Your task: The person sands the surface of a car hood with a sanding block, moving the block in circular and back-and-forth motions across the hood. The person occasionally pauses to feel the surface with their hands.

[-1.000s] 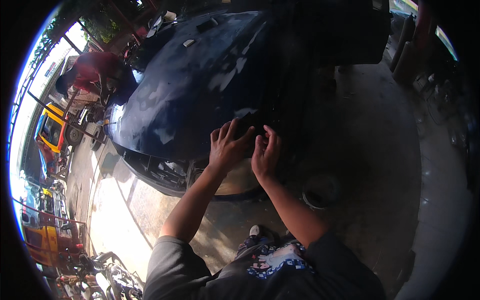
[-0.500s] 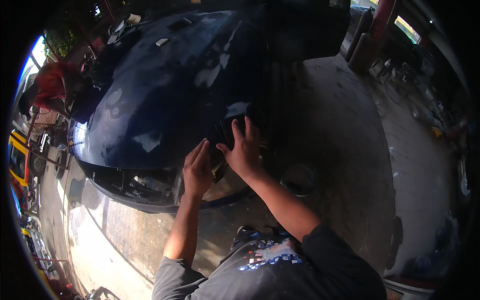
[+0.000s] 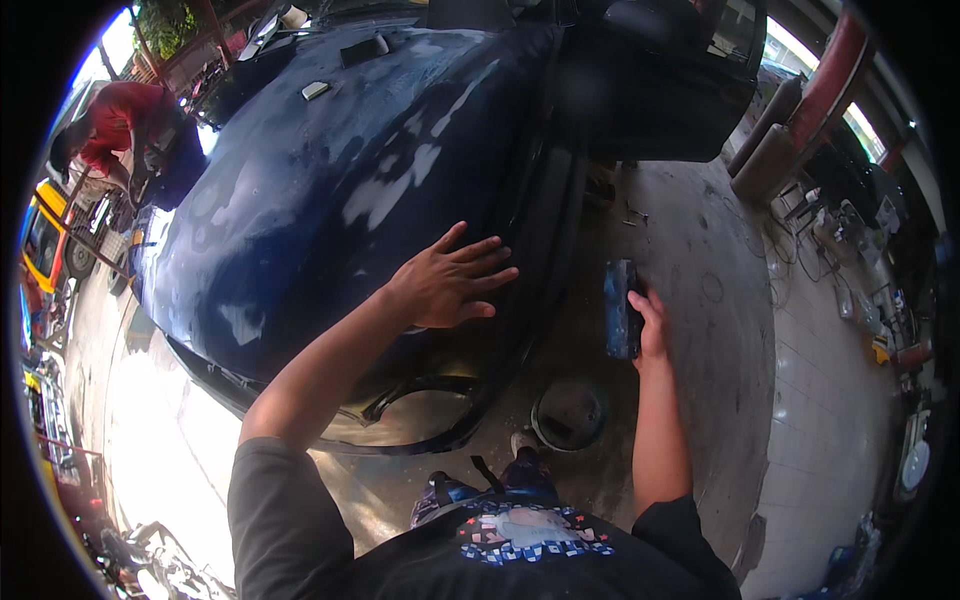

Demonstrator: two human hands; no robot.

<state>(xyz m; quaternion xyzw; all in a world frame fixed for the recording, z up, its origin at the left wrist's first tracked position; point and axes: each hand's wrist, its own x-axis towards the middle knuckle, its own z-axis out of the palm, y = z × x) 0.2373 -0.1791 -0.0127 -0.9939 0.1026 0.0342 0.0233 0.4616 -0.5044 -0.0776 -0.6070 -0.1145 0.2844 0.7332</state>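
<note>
A dark blue car hood (image 3: pixel 290 230) with dull, whitish patches spreads before me. Near its front right corner, my left hand (image 3: pixel 450 280) is laid out flat with fingers spread, over or on the panel; I cannot tell if it touches. Off to the right, clear of the car's side, my right hand (image 3: pixel 650 325) grips a dark rectangular block (image 3: pixel 621 310) that looks like a sanding block, its bluish, smeared face turned left. Below the hood corner is the headlight opening (image 3: pixel 425 415).
A round bucket (image 3: pixel 568 415) stands on the floor near my feet. Farther up the hood lie a small pale block (image 3: pixel 315 91) and a dark pad (image 3: pixel 363 50). The car door (image 3: pixel 660 110) stands open. Another person in a red shirt (image 3: pixel 120 120) bends at the car's far left.
Both hands were together at the hood's front right corner. My right hand has swung right, away from the car, with the block; my left hand has spread flat over the panel. The view has shifted.
</note>
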